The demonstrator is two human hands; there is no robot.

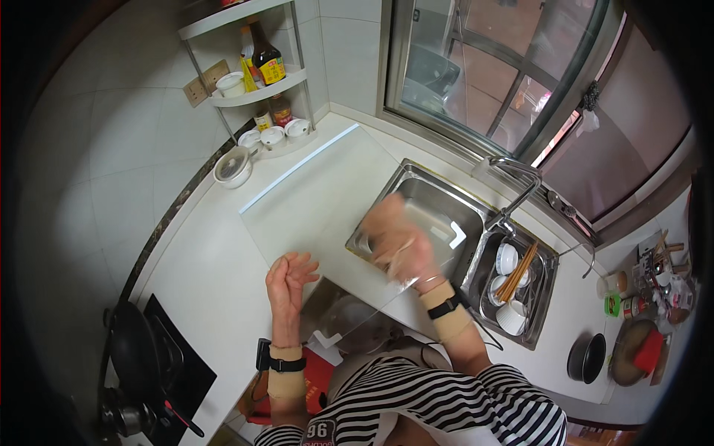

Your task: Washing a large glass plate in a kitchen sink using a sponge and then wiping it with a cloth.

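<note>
My left hand is raised near the counter's front edge, palm up, with its fingers bent and apart and nothing seen in it. Motion blurs my right hand, which is over the left side of the large stainless steel sink basin. Whether those blurred fingers hold anything is unclear. A clear, glass-like sheet with a pale strip along its far left edge lies on the white counter beside the sink. Both wrists wear tan wraps with black straps.
A chrome faucet arches beside the small basin, where bowls and wooden chopsticks lie. A black wok sits left, a dark pot right. Behind stands a corner rack with bottles and jars.
</note>
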